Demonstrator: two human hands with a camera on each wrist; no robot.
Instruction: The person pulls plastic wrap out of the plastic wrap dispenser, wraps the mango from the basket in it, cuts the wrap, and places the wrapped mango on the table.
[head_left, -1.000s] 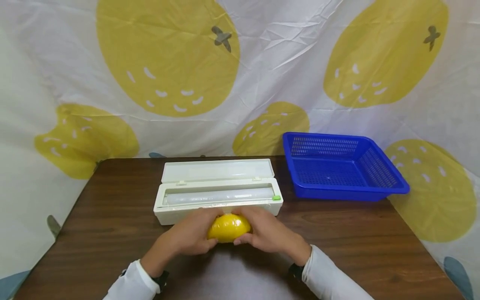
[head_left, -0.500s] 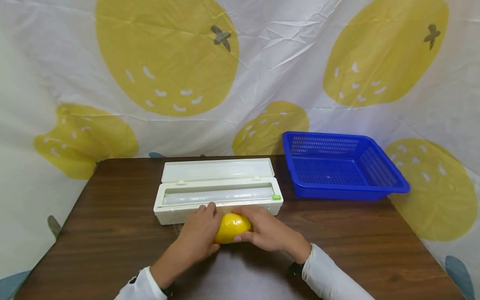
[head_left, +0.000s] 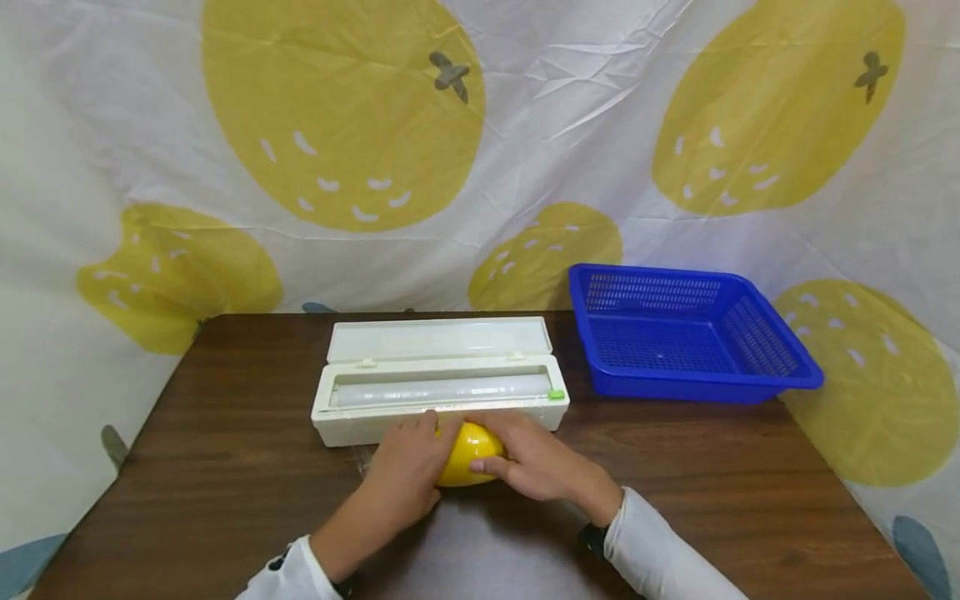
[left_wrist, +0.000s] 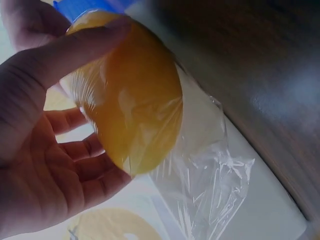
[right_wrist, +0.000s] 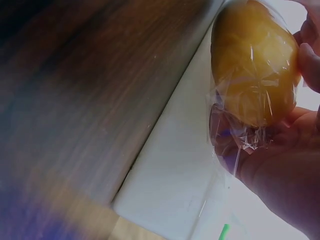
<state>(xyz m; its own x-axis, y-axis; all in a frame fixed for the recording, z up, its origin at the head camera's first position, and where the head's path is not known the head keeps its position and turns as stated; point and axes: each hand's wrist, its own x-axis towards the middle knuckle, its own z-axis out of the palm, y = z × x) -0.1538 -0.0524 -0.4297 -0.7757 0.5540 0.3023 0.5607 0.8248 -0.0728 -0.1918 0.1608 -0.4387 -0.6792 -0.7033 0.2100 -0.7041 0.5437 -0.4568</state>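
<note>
The tabletop (head_left: 225,433) is a flat, dark brown wood-grain surface with a glossy patch at the near centre. A white cling-film dispenser (head_left: 345,429) rests lengthwise across its far central section, hinged lid (head_left: 440,339) open toward the rear. A blue perforated plastic basket (head_left: 675,387) sits upright at the far right corner, to the right of the dispenser.
</note>
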